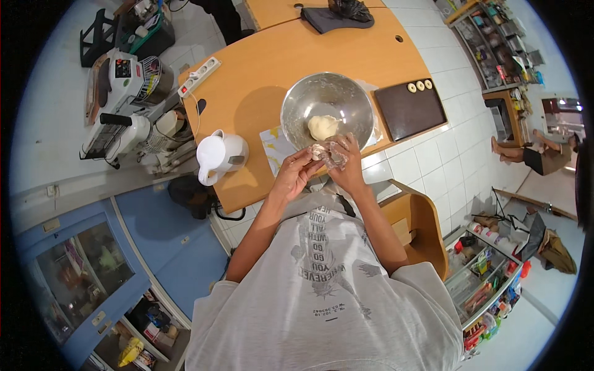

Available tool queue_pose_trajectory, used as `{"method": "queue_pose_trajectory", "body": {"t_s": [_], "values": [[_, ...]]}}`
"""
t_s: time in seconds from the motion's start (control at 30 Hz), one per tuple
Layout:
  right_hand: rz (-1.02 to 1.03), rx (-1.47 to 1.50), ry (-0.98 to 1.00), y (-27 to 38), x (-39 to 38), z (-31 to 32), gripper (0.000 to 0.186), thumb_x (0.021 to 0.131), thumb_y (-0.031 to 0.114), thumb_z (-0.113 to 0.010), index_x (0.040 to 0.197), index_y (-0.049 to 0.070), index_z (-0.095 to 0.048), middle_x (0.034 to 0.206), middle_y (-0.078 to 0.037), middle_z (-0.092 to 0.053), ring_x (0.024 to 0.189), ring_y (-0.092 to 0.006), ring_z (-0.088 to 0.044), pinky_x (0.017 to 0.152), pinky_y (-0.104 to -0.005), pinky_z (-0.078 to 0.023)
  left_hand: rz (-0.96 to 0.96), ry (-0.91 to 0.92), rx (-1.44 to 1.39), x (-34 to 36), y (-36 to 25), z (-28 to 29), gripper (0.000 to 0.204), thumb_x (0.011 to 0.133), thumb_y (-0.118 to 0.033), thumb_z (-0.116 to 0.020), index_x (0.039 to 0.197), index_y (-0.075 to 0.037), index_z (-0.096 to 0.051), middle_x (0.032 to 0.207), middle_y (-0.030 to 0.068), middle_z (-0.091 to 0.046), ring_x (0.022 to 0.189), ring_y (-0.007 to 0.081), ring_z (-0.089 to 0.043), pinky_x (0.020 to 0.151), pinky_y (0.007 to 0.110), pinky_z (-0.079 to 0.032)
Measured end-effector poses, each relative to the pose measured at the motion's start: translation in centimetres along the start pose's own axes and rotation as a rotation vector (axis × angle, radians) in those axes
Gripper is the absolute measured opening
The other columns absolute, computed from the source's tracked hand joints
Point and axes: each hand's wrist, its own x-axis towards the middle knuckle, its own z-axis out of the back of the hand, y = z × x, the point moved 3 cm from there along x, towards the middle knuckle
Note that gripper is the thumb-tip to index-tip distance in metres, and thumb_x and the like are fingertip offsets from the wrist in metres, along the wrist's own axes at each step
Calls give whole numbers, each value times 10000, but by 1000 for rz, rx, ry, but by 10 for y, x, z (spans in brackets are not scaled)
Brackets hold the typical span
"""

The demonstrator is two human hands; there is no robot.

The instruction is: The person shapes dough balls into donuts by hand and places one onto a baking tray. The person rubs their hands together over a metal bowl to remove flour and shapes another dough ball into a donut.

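Note:
A small piece of pale dough (pixel 318 151) is pinched at the fingertips of my left hand (pixel 294 175). My right hand (pixel 344 162), its fingers smeared with dough and flour, is curled against the same piece. Both hands are at the near rim of a large steel bowl (pixel 296 102). Inside the bowl rests a bigger lump of dough (pixel 323 127), and its wall is marked with flour. To the right lies a dark baking tray (pixel 411 114) with three small dough rings (pixel 420 86) along its far edge.
On the wooden table (pixel 260 80) stand a white electric kettle (pixel 221 156) and a power strip (pixel 199 76). A dark cloth (pixel 337 20) lies at the far end. A wooden chair (pixel 421 226) is close on my right. Mixers (pixel 130 80) stand at the left; a person (pixel 547 157) is far right.

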Motion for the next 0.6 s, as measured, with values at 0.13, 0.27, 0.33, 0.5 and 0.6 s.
{"method": "queue_pose_trajectory", "body": {"t_s": [0.13, 0.27, 0.33, 0.5, 0.6], "values": [[7, -205, 77, 23, 4, 12, 477, 869, 185, -767, 1341, 162, -698, 1548, -154, -420, 1355, -461, -395, 1086, -583, -393, -64, -101, -31, 6, 5, 1, 266, 1027, -84, -624, 1263, 39, -619, 1203, 121, -684, 1077, 184, -697, 995, 348, -616], [1, -133, 62, 25, 8, 16, 536, 890, 184, -763, 1409, 143, -633, 1555, -168, -407, 1384, -460, -391, 1119, -575, -379, -141, -178, 97, 17, 2, -6, 213, 1018, -106, -655, 1198, 8, -647, 1162, 87, -691, 1018, 150, -698, 944, 297, -622], [-57, 185, -48, 15, 10, 20, 613, 885, 170, -774, 1460, 116, -568, 1525, -180, -447, 1385, -444, -430, 1134, -537, -386, -205, -204, 97, 20, 0, -18, 175, 1013, -113, -667, 1147, -2, -653, 1145, 81, -692, 1011, 146, -698, 915, 295, -622], [-89, 285, 28, -8, 20, 35, 521, 858, 110, -774, 1356, 57, -628, 1373, -198, -582, 1269, -415, -564, 1079, -478, -455, -361, -187, 161, 19, -11, -38, 119, 980, -129, -727, 1043, -54, -658, 1062, 41, -694, 938, 133, -688, 854, 312, -610], [-71, 306, 126, -20, 24, 29, 461, 832, 60, -761, 1281, 40, -662, 1280, -206, -639, 1206, -424, -602, 1040, -478, -483, -315, -222, 337, 25, -4, -42, 244, 1037, -145, -650, 1249, -74, -551, 1226, 71, -649, 1110, 175, -666, 919, 343, -589]]}}
